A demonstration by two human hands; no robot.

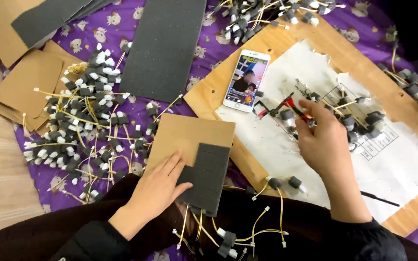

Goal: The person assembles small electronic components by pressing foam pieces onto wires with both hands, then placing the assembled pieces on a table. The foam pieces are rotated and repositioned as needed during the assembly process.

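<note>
Fingers of our left hand [158, 186] press flat, steadying the dark grey foam pad [208, 176]; our right hand [322, 140] pinches a small grey-capped yellow-wired part [286, 116].

White phone [246, 80], screen lit, on white sheet [393, 159].

Soft, even light fills the scene, bright enough to show colour everywhere, with no hard glare. The white paper sheet [393, 159] on the wooden board [344, 53] is the brightest area and looks slightly washed out. Shadows are faint and short, lying close under the right hand [322, 140] and the left hand [158, 186]. The whole view is a little soft, and fine wires smear together. The phone screen [246, 79] glows, its picture blurred. Dark sleeves along the bottom edge lose detail.
</note>
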